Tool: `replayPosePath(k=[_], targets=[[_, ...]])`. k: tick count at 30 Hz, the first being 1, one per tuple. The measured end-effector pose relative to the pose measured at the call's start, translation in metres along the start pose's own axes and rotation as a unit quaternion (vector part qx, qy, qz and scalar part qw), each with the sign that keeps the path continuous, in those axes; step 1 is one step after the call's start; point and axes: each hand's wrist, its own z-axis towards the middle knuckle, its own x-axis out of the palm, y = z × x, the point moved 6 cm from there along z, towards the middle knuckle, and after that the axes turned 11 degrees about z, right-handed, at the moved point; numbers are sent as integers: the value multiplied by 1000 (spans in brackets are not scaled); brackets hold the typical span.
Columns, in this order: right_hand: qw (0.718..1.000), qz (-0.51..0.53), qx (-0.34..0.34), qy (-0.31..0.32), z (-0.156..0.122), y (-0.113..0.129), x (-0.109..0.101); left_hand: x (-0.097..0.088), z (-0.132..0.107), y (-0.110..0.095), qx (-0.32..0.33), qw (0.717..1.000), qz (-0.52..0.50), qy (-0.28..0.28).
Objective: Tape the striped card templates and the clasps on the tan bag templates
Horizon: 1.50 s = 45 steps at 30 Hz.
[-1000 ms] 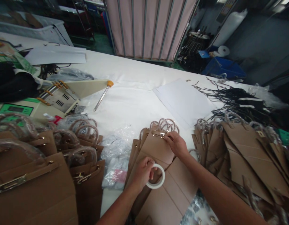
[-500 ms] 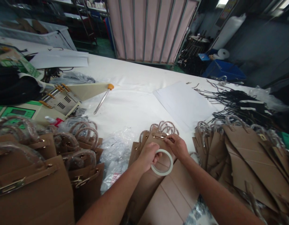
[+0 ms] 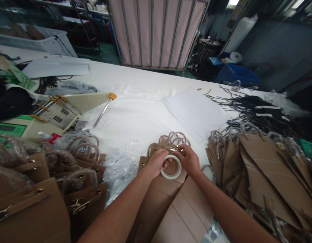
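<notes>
My left hand (image 3: 157, 163) is closed on a roll of pale tape (image 3: 171, 177), which hangs over the front of a brown handbag (image 3: 156, 192). At the top of that bag, my right hand (image 3: 190, 162) pinches at the right end of a shiny metal clasp (image 3: 173, 149). Both hands are close together, and their fingertips partly cover the strap and clasp. Plastic-wrapped handles (image 3: 178, 135) stand up just beyond my fingers. Another brown bag piece (image 3: 186, 209) lies under my right forearm.
Brown handbags (image 3: 31, 209) crowd the left, and more brown bags (image 3: 262, 158) lie at right. A screwdriver (image 3: 103, 111) rests near a beige machine (image 3: 44, 125). White sheets (image 3: 193, 108), black cords (image 3: 249, 108) and clear plastic (image 3: 123, 162) are on the white table. A barred cart (image 3: 158, 33) stands beyond.
The view has shifted slightly. My left hand and the tape roll have moved up closer to the clasp and to my right hand, which stays at the clasp's right end.
</notes>
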Motion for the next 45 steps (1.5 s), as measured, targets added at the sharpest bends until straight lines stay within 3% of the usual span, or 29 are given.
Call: replayPosePath(k=[6, 10, 18, 23, 28, 32, 38, 45], targets=[[995, -12, -95, 14, -7, 10, 1, 0, 4, -4, 4, 1000, 9, -6], [994, -51, -86, 39, -7, 12, 4, -1, 3, -2, -6, 1000, 9, 5], [994, -48, -94, 21, -10, 9, 2, 8, -1, -4, 3, 997, -18, 73], [992, -54, -111, 35, -10, 10, 6, 2, -1, 0, 1, 996, -43, 72], [994, -41, -92, 40, -5, 8, 6, -5, -3, -11, 23, 995, -60, 71], [993, -34, -76, 80, 3, 8, 4, -6, -9, -13, 15, 994, -61, 84], [974, -132, -103, 150, 17, 14, 6, -4, -45, 5, -12, 993, -61, 100], [964, -182, -133, 139, 12, 23, 13, -14, -129, 49, -61, 990, -120, 51]])
